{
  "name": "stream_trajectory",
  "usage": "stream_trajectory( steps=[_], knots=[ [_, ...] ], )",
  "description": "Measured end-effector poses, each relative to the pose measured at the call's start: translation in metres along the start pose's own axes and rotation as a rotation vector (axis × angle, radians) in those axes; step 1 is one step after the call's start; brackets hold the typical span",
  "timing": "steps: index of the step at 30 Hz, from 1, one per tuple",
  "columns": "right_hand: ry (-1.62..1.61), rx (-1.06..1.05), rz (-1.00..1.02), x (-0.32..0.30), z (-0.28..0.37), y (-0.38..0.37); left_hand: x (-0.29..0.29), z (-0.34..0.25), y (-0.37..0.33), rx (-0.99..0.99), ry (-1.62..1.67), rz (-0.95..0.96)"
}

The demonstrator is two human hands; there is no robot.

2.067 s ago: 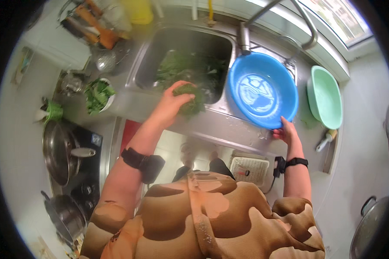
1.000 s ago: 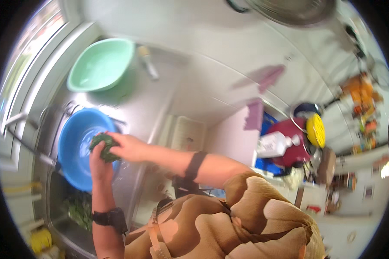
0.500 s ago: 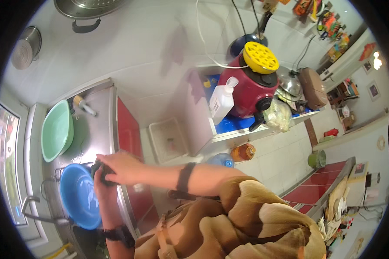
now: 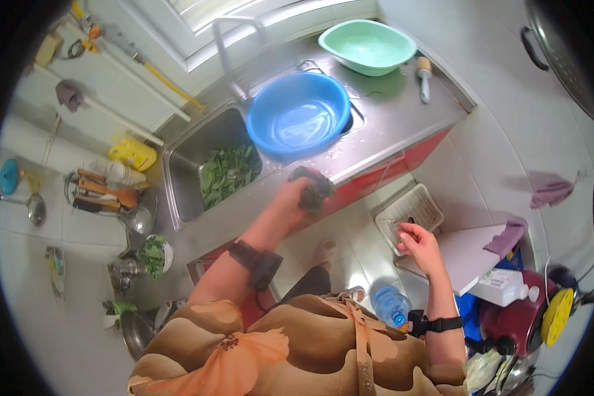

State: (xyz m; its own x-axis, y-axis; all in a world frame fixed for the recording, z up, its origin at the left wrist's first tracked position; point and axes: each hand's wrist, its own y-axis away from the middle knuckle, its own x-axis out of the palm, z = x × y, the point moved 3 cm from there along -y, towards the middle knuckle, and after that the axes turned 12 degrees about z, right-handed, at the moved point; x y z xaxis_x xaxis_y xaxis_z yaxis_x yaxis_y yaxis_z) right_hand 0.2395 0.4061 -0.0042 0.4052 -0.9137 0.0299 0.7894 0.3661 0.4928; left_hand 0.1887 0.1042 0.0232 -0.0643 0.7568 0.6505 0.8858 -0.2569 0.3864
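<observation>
My left hand (image 4: 289, 203) is closed around a dark grey-green wad (image 4: 313, 189) at the counter's front edge, just below a blue basin (image 4: 300, 109). Whether the wad is cloth or leaves I cannot tell. Off to the right, my right hand (image 4: 416, 243) hangs over a white plastic basket (image 4: 424, 200) on the floor, its fingers loosely bent and apart. Beside those fingertips is a small dark scrap (image 4: 411, 220); it appears separate from them. The blue basin rests across the sink's right side. Leafy greens (image 4: 228, 173) lie in the steel sink (image 4: 178, 191).
A pale green basin (image 4: 368, 47) and a wooden-handled tool (image 4: 424, 79) sit on the right counter. The faucet (image 4: 237, 63) rises behind the sink. Near my right forearm are a large blue water bottle (image 4: 391, 305), a white jug (image 4: 500, 286) and a dark red appliance (image 4: 513, 320).
The view has swung toward the sink. My hands, together at the dark wad before, have parted. My right hand has let go and reached over the basket; the left keeps the wad.
</observation>
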Motion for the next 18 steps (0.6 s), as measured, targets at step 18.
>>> stream_trajectory(
  steps=[18],
  knots=[
    [0.354, 0.011, 0.227, 0.029, 0.137, -0.166, -0.077, -0.128, -0.136, 0.719, -0.396, -0.249]
  ],
)
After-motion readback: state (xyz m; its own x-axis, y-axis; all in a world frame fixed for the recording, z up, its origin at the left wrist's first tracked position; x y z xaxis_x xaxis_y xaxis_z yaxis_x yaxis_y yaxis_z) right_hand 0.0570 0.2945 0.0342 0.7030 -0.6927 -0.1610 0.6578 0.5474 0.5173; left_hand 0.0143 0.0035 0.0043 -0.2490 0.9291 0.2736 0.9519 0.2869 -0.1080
